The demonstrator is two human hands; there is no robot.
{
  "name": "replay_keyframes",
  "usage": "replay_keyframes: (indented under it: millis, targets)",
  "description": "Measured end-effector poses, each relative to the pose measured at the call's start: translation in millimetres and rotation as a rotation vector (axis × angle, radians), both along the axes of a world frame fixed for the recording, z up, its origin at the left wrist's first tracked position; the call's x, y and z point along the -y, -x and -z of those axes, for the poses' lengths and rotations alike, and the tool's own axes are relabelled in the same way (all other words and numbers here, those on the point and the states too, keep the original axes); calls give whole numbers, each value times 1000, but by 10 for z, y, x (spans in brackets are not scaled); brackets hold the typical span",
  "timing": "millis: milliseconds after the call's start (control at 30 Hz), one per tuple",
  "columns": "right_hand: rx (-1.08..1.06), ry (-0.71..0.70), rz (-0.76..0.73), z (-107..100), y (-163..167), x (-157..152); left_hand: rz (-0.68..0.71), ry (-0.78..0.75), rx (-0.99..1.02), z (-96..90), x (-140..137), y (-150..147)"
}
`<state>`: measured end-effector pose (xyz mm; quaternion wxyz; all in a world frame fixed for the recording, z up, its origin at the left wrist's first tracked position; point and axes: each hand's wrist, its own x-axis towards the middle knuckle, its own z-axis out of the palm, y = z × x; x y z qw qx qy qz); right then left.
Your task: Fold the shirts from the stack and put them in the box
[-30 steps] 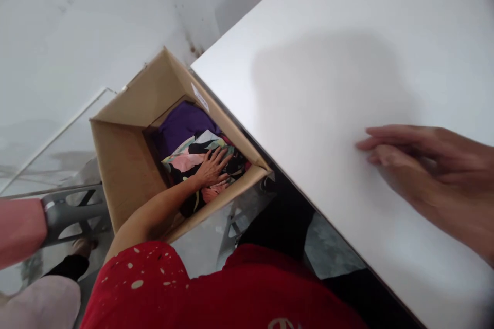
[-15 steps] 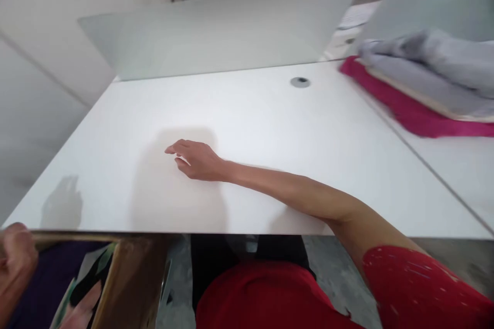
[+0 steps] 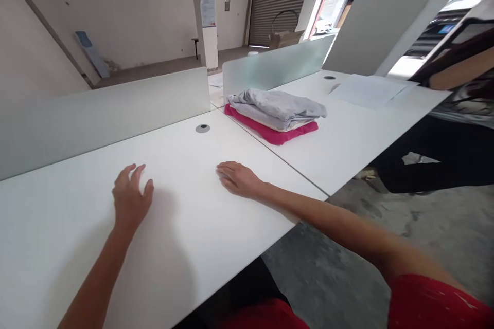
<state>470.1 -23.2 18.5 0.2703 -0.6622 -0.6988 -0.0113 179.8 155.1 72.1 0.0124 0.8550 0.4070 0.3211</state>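
Note:
My left hand [image 3: 131, 196] hovers over the white table [image 3: 181, 247], its fingers apart and slightly bent, with nothing in it. Farther right, my right hand [image 3: 240, 180] is low over the tabletop or resting on it; whether it touches, I cannot tell. Its fingers reach forward, loosely curved, and no object shows in them. Beyond the right hand lies a stack of folded cloth: light grey fabric [image 3: 280, 105] on top of a magenta cloth [image 3: 280, 136]. Neither hand touches the stack.
Frosted dividers [image 3: 266, 72] run along the table's back edge. A round cable grommet [image 3: 203, 128] sits in the tabletop. White papers [image 3: 366, 90] lie at the far right, near another person's arm [image 3: 463, 72]. A seam separates the two tabletops.
My view has swung right, bringing the whole cloth stack and another person into sight. My left hand has left the open box or drawer at the table's front edge and come over the tabletop.

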Motion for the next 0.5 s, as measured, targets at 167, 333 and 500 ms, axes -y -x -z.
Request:
replay_keyframes:
  millis: [167, 333, 500]
  targets:
    - [141, -81, 68, -370, -515, -3, -13, 57, -98, 277, 56, -194]
    - [265, -95, 553, -1050, -1426, -57, -18, 23, -84, 319, 60, -114]
    - [142, 220, 913, -1128, -1888, 58, -26, 71, -65, 375, 10, -101]
